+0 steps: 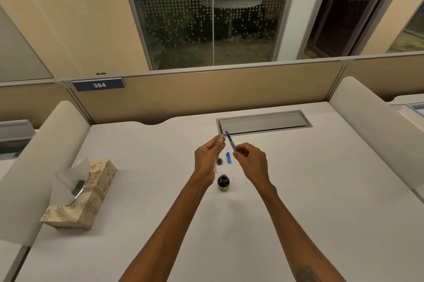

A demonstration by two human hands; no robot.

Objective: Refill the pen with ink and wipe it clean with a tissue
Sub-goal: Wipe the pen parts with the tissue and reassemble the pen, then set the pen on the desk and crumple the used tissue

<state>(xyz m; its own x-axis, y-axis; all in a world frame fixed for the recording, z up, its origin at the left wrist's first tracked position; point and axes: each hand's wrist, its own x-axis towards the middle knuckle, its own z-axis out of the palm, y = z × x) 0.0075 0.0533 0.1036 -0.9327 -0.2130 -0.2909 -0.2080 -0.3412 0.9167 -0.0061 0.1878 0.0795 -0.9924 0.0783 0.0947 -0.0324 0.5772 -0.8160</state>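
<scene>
Since our right hand (249, 159) pinches the pen (230, 142) with its tip toward eleven o'clock, against the tissue (220, 137) gripped by our left hand (207, 155), above the open ink bottle (223, 182), we judge filling done, wiping underway and capping left.
</scene>
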